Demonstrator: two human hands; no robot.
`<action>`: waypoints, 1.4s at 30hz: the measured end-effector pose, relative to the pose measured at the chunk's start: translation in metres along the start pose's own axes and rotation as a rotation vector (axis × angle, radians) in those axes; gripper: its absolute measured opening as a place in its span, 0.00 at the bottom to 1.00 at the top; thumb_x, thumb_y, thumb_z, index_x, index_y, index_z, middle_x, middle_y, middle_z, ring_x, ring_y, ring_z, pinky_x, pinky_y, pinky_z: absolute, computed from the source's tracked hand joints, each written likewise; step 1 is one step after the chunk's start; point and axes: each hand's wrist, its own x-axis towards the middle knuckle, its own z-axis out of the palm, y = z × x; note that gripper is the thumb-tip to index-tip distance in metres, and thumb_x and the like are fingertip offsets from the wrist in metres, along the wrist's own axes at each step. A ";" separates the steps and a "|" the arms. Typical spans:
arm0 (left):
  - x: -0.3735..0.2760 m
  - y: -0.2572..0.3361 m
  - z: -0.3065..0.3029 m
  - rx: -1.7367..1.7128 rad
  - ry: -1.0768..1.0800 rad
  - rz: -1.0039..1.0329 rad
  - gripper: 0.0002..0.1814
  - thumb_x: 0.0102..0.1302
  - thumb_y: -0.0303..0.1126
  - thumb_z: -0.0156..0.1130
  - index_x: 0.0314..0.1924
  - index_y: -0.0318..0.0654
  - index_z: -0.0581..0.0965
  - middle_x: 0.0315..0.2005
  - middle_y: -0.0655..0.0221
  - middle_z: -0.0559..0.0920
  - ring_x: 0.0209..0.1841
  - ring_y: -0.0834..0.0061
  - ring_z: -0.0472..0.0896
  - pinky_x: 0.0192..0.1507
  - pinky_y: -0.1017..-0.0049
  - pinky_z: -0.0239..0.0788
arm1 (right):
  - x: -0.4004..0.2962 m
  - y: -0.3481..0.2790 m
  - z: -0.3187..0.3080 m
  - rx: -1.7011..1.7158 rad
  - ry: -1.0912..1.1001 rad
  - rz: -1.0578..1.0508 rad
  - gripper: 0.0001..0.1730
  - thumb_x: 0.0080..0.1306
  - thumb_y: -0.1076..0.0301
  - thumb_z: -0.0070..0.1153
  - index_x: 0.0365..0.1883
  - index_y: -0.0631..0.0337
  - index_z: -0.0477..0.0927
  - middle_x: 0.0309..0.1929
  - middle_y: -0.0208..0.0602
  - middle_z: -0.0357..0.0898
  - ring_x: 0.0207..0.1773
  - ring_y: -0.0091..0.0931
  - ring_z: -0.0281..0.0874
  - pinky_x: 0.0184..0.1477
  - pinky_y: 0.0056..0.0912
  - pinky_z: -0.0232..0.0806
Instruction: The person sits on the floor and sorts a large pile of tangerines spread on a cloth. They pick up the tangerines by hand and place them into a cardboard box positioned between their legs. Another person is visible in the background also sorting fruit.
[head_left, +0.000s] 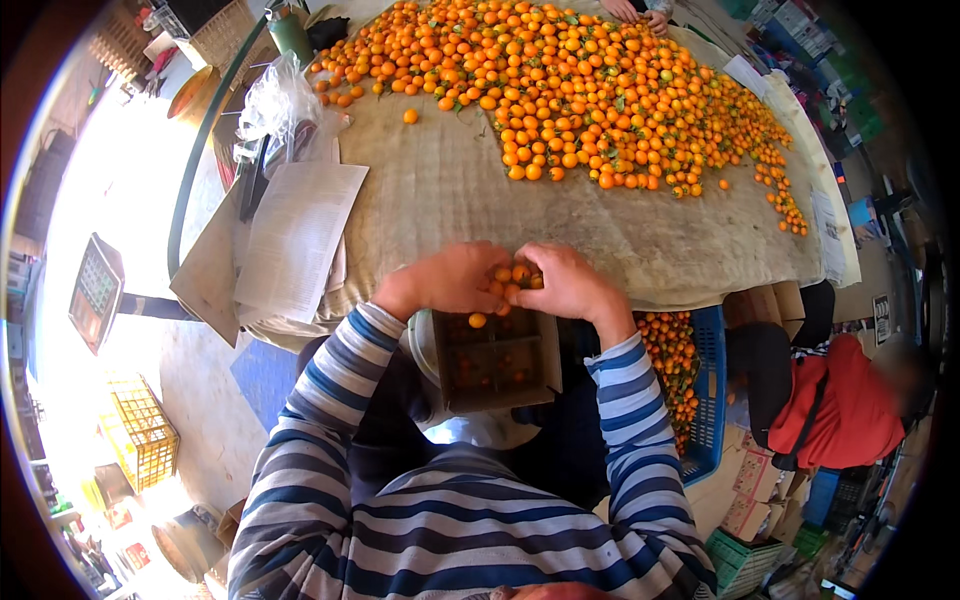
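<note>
My left hand (456, 277) and my right hand (564, 281) are cupped together around several orange cherry tomatoes (516, 279) at the table's near edge. Just below the fingers is a single cherry tomato (477, 320), apart from the handful. Under my hands, between my knees, stands an open cardboard box (551, 367) with a divider inside. A few tomatoes lie in its dark compartments; the far part is hidden by my hands. Across the cloth-covered table (420, 195) spreads a large heap of orange cherry tomatoes (577, 90), some with green stems.
Papers (300, 232) and a clear plastic bag (277, 101) lie at the table's left. A blue crate (709, 405) of smaller tomatoes stands right of my knees. A person in red (840, 412) is beyond it. Another person's hands (637, 13) touch the heap's far side. A scale display (97, 292) stands left.
</note>
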 end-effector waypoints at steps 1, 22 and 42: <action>-0.003 0.004 0.000 -0.030 -0.037 0.023 0.25 0.62 0.38 0.76 0.57 0.37 0.83 0.44 0.57 0.85 0.46 0.53 0.84 0.50 0.59 0.76 | -0.009 -0.004 0.003 0.016 0.013 -0.027 0.32 0.55 0.61 0.82 0.54 0.66 0.83 0.48 0.50 0.87 0.49 0.46 0.87 0.53 0.45 0.79; 0.011 -0.016 -0.015 -0.056 0.033 -0.036 0.23 0.68 0.37 0.75 0.60 0.36 0.83 0.38 0.64 0.88 0.41 0.71 0.86 0.44 0.67 0.77 | -0.094 0.067 -0.070 -0.521 0.338 0.441 0.21 0.66 0.58 0.73 0.46 0.68 0.84 0.34 0.49 0.89 0.38 0.41 0.90 0.44 0.44 0.79; 0.209 -0.129 -0.110 0.393 0.790 -0.257 0.38 0.69 0.63 0.68 0.70 0.48 0.80 0.66 0.58 0.79 0.69 0.50 0.75 0.71 0.54 0.69 | -0.019 0.093 -0.049 -0.011 0.463 0.441 0.21 0.67 0.58 0.72 0.50 0.64 0.83 0.42 0.48 0.88 0.45 0.46 0.87 0.46 0.51 0.76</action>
